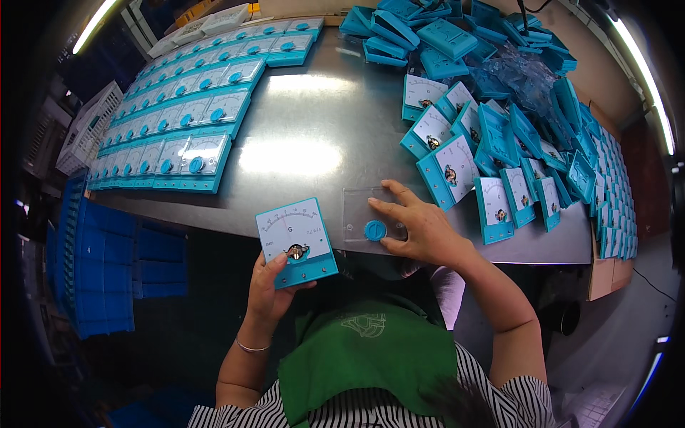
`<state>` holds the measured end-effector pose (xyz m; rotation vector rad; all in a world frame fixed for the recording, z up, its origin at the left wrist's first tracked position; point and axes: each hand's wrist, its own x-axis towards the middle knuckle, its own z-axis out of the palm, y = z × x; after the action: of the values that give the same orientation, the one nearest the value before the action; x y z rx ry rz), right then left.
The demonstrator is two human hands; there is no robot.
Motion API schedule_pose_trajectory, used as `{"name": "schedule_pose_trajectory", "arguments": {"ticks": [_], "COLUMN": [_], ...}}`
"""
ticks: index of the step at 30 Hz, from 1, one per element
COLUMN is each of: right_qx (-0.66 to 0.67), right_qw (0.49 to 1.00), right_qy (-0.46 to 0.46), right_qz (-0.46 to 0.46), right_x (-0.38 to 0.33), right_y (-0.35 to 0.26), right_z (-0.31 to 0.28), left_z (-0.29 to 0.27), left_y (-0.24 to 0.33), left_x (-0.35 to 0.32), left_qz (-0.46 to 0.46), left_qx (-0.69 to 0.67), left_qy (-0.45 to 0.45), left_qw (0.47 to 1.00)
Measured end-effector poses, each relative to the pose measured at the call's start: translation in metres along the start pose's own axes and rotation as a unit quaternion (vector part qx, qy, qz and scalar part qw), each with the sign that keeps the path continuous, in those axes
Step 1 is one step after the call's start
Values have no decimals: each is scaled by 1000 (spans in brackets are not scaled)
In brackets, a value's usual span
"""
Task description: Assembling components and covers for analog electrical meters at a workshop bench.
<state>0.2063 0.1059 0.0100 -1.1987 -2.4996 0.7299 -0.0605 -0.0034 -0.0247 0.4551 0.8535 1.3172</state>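
Note:
My left hand [267, 285] holds a teal meter [296, 242] with a white scale face, its thumb on the front near the round opening that shows metal parts. Low on its front is a teal strip with several small metal terminals. A clear plastic cover [354, 212] with a round blue knob [374, 230] lies near the table's front edge. Over its right part is my right hand [424, 232], fingers spread and curved, thumb beside the knob and another fingertip by the far edge. Whether the fingers press on the cover is hard to tell.
Rows of covered meters [187, 118] fill the table's left side. Uncovered meters [451, 171] lie loosely at the right, below a heap of teal housings [447, 37] and clear plastic film [521, 71]. Blue crates [100, 257] stand at the lower left; many more meters [614, 192] stack far right.

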Motion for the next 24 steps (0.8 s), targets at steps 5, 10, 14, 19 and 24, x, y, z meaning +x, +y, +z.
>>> {"name": "schedule_pose_trajectory", "arguments": {"ticks": [5,10,14,19,24], "right_qx": [7,24,113,171,175], "right_qw": [1000,1000,990,984,984], "right_qy": [8,-5,77,22,-43], "right_qz": [-21,6,-33,-37,-4], "right_x": [-4,-6,-10,-7,-4], "right_y": [6,0,-2,-22,-12], "right_z": [4,0,-13,-28,-27], "left_z": [3,9,10,42,57], "left_y": [-1,-3,-7,-22,-32], "left_x": [-8,-14,-9,5,17], "left_qz": [5,18,-11,-141,-177], "left_qx": [11,31,12,-164,-202], "left_qy": [0,8,-11,-116,-147], "left_qw": [1000,999,1000,970,952]}}
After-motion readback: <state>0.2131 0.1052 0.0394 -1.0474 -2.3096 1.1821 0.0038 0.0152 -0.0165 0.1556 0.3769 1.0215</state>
